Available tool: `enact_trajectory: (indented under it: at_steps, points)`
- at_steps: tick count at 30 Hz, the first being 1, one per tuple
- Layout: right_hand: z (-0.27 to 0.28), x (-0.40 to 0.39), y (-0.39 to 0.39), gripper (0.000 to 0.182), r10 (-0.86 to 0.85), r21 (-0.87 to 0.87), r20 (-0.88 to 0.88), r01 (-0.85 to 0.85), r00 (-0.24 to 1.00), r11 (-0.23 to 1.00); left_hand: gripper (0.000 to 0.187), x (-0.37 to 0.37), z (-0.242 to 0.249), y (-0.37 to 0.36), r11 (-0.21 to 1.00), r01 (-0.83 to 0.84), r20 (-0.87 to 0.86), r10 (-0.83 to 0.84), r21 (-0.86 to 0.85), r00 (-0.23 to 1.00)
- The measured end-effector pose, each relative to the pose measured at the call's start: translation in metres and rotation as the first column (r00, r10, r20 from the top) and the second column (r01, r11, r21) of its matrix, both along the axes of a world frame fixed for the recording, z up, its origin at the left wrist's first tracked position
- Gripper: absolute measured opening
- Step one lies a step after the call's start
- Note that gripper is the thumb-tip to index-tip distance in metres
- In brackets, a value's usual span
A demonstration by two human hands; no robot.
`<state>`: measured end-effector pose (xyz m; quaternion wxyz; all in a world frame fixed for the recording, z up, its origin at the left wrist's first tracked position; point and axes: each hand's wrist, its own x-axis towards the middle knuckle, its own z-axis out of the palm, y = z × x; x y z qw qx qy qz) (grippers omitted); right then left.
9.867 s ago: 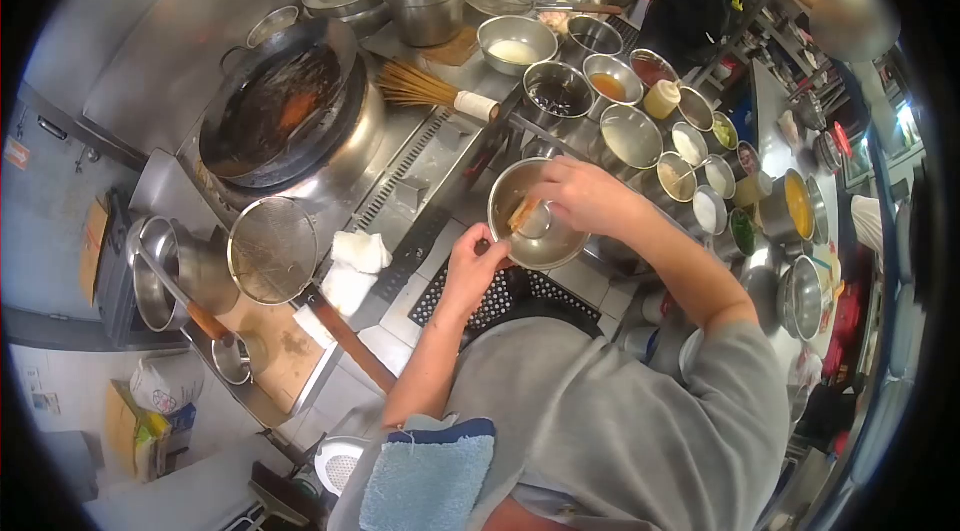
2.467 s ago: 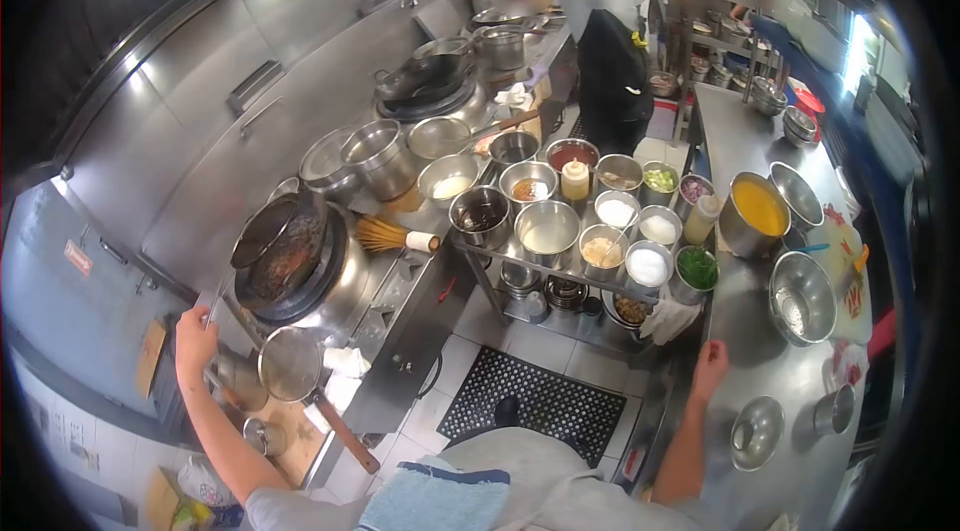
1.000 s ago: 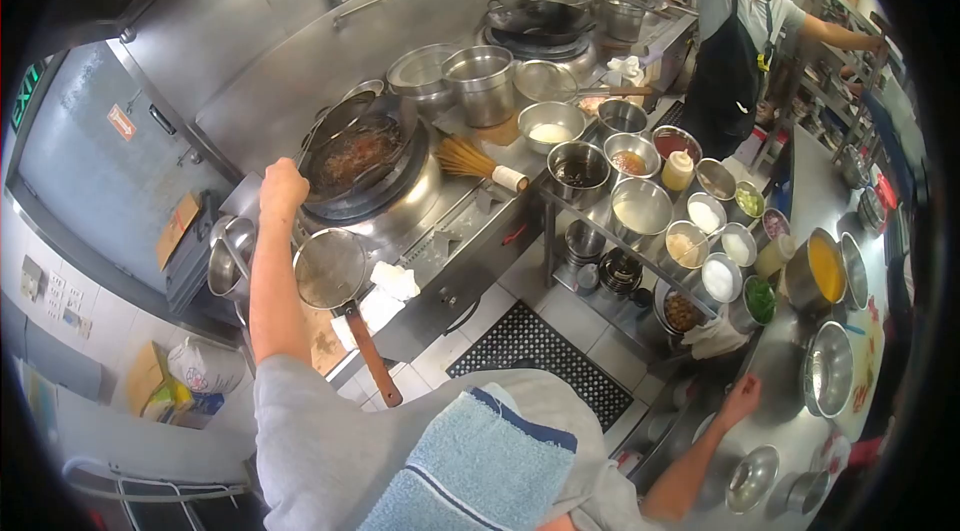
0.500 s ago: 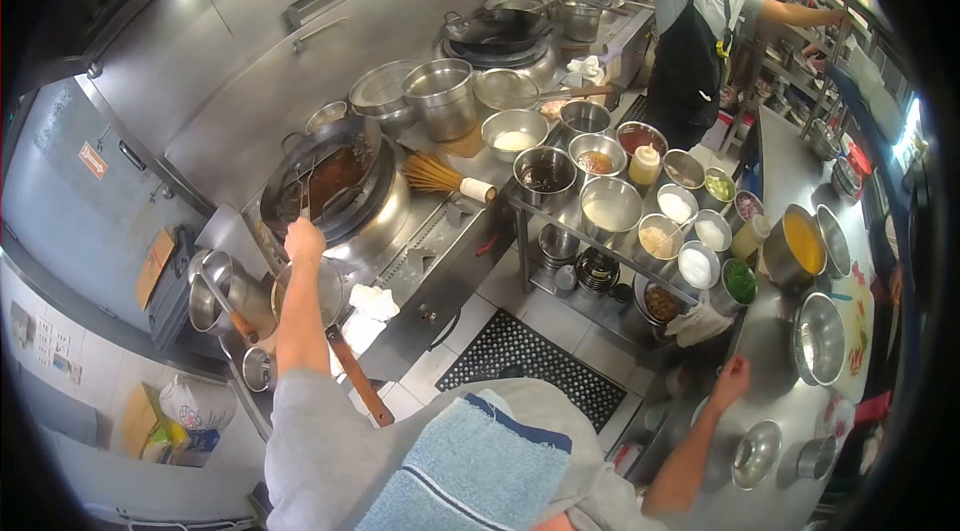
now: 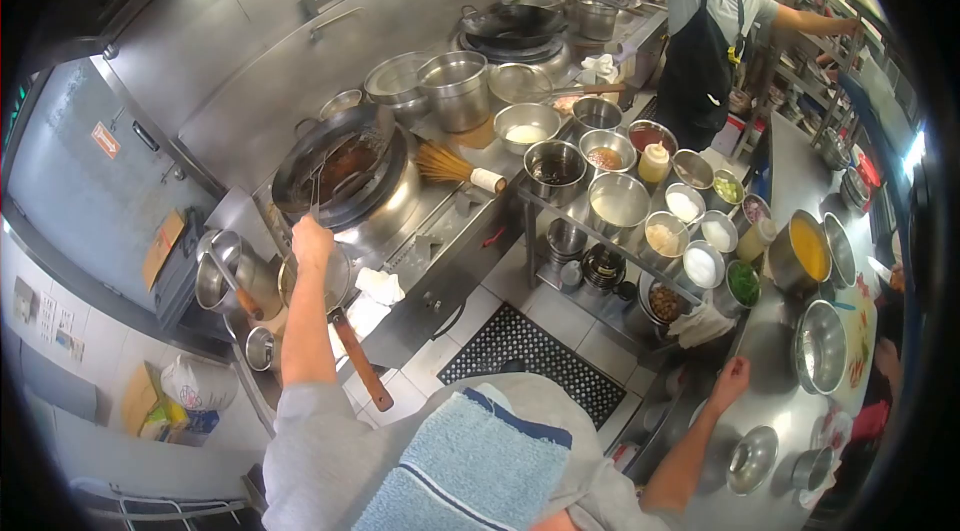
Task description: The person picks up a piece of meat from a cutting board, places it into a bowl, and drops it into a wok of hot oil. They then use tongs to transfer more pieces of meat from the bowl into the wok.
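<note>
My left hand (image 5: 312, 241) is closed round the handle of a thin metal utensil (image 5: 317, 193); its exact kind is hard to make out. The utensil's far end is inside a dark wok (image 5: 290, 193) with brown, saucy contents on the burner. Just below that hand lies a round strainer (image 5: 335, 276) with a wooden handle, partly hidden by my forearm. Beside the steel counter's edge, my right hand (image 5: 731, 383) has its fingers curled, with nothing visible in them. A steel bowl (image 5: 822, 336) is the nearest vessel to it.
A bamboo brush (image 5: 450, 163) lies right of the wok. Bowls of sauces and seasonings, including a dark sauce bowl (image 5: 555, 166), crowd the rack. A co-worker in a black apron (image 5: 695, 71) stands beyond. A rubber mat (image 5: 530, 361) covers part of the floor.
The view has shifted slightly, so the scene sits a little to the right and lower at the left. The utensil's angle in the wok differs slightly. My right hand stays by the counter.
</note>
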<state>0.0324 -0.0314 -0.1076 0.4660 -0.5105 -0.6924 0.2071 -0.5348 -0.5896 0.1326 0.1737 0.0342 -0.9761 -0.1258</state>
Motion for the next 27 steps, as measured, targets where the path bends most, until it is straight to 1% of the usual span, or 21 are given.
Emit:
enact_trajectory:
  at_steps: [4,9,11,12,14,15,16,17,18,19,21,24,26,27]
  points:
    - [0.003,-0.001,-0.001,0.013,0.014,-0.012,-0.002,-0.014,1.0,1.0,0.022,-0.023,-0.003,-0.011,1.0,0.003,-0.038,-0.004,-0.029,0.999]
    - [0.0,0.002,-0.001,0.013,0.01,-0.017,0.007,-0.01,1.0,1.0,0.02,-0.052,-0.032,-0.007,0.994,-0.047,-0.122,0.035,-0.098,0.992]
    - [-0.003,0.004,-0.001,0.012,0.01,-0.014,0.009,-0.01,1.0,1.0,0.02,-0.051,-0.04,-0.005,0.992,-0.031,-0.087,0.021,-0.123,0.996]
    - [-0.006,0.004,-0.003,0.012,0.006,-0.046,0.037,-0.004,0.999,0.999,0.019,-0.049,-0.045,-0.005,0.991,-0.014,-0.073,0.004,-0.136,0.997]
    - [-0.003,0.003,-0.003,0.013,-0.053,-0.093,0.063,0.058,0.997,0.994,0.027,-0.054,-0.062,-0.011,0.983,0.057,-0.02,-0.061,-0.173,0.998]
    - [0.002,0.005,-0.007,0.013,-0.06,-0.111,0.049,0.065,0.997,0.992,0.034,-0.059,-0.076,-0.014,0.965,0.061,-0.012,-0.066,-0.256,0.998]
    - [0.015,-0.003,-0.015,0.013,-0.064,-0.133,0.033,0.068,0.997,0.989,0.038,-0.045,-0.07,-0.009,0.952,0.117,-0.041,-0.133,-0.282,0.99]
    - [0.025,-0.006,-0.019,0.013,-0.06,-0.156,0.015,0.061,0.998,0.986,0.041,-0.071,-0.099,-0.028,0.899,0.116,-0.054,-0.153,-0.423,0.987]
    - [0.025,-0.005,-0.018,0.014,-0.082,-0.153,0.003,0.081,0.997,0.985,0.042,-0.072,-0.098,-0.023,0.961,0.031,0.022,-0.026,-0.276,0.999]
    - [0.024,-0.007,-0.017,0.015,-0.092,-0.151,-0.007,0.09,0.996,0.984,0.044,-0.076,-0.099,-0.023,0.96,0.033,0.109,-0.002,-0.278,0.994]
    - [0.024,-0.007,-0.018,0.018,-0.095,-0.16,-0.028,0.089,0.995,0.983,0.038,-0.065,-0.087,-0.017,0.977,0.034,0.182,0.005,-0.211,0.983]
    - [0.029,-0.006,-0.017,0.024,-0.088,-0.183,-0.052,0.077,0.995,0.98,0.034,-0.048,-0.036,0.0,0.894,0.194,0.352,-0.043,-0.404,0.935]
    - [0.039,-0.007,-0.02,0.028,-0.096,-0.192,-0.05,0.085,0.994,0.978,0.037,-0.01,0.026,0.037,0.903,0.345,0.316,-0.259,-0.256,0.913]
    - [0.038,-0.009,-0.02,0.029,-0.104,-0.175,-0.058,0.092,0.993,0.98,0.039,0.011,0.052,0.054,0.885,0.426,0.289,-0.365,-0.188,0.885]
